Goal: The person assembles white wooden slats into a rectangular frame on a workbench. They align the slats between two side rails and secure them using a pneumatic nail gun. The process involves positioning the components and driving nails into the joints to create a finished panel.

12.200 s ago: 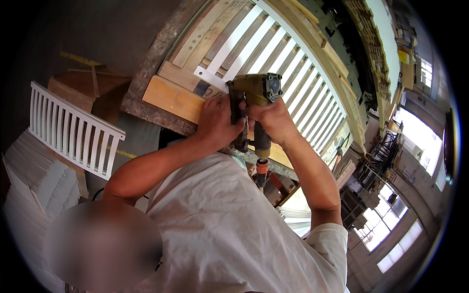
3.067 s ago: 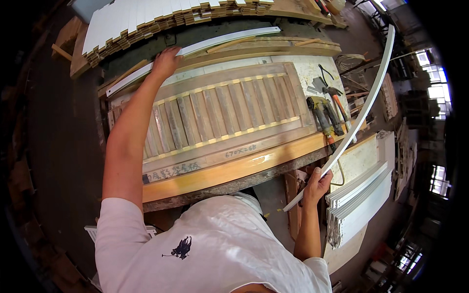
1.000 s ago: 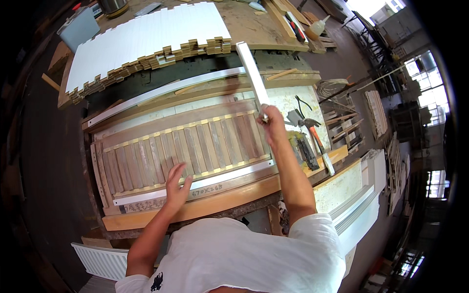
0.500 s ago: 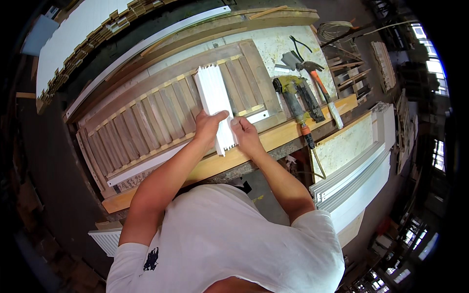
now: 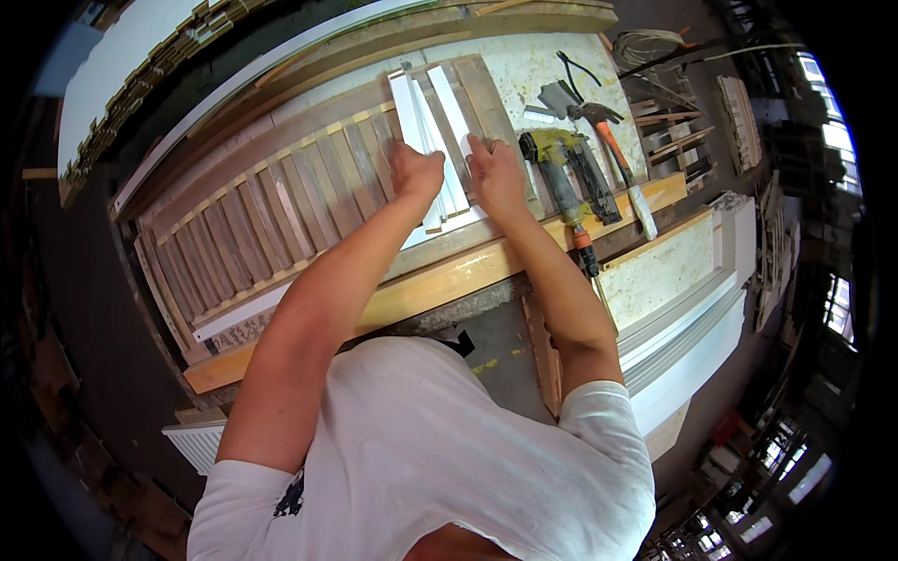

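Both hands are over a wooden slatted frame (image 5: 234, 245) on the workbench. My left hand (image 5: 417, 172) is closed around a bundle of white slats (image 5: 404, 101), which lies lengthwise across the frame's right part. To its right, a single white slat (image 5: 448, 95) lies apart from the bundle at its far end. The fingers of my right hand (image 5: 496, 172) are closed on this slat's near part, partly hiding it. A white strip (image 5: 238, 314) with holes runs along the frame's near side, partly covered by my left forearm.
Right of the frame lie a yellow-green nail gun (image 5: 564, 178) with a hose, an orange-handled hammer (image 5: 613, 150) and pliers (image 5: 575, 70). A yellowish wooden rail (image 5: 412, 293) edges the bench. Long white boards (image 5: 687, 346) are stacked at right; more white-topped pieces (image 5: 131, 79) stand far left.
Both hands have moved farther from my body with the white slats. One slat has come away from the bundle to the right, and my right hand has shifted onto it.
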The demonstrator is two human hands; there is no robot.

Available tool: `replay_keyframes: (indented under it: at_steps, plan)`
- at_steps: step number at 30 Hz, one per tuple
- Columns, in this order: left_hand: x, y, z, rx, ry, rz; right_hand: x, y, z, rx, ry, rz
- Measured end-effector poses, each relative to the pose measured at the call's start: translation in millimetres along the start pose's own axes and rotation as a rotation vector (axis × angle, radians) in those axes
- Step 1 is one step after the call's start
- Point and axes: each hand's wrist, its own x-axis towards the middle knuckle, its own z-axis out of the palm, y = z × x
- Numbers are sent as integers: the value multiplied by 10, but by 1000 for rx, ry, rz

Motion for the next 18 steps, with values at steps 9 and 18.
replay_keyframes:
  at_steps: [9, 18]
  plan:
    - [-47, -64, -262, 107, 49, 58, -70, -386, 126, -65, -13, -156]
    - [7, -176, -387, -7, 29, -23, -53, -522, 130, -37, -96, -182]
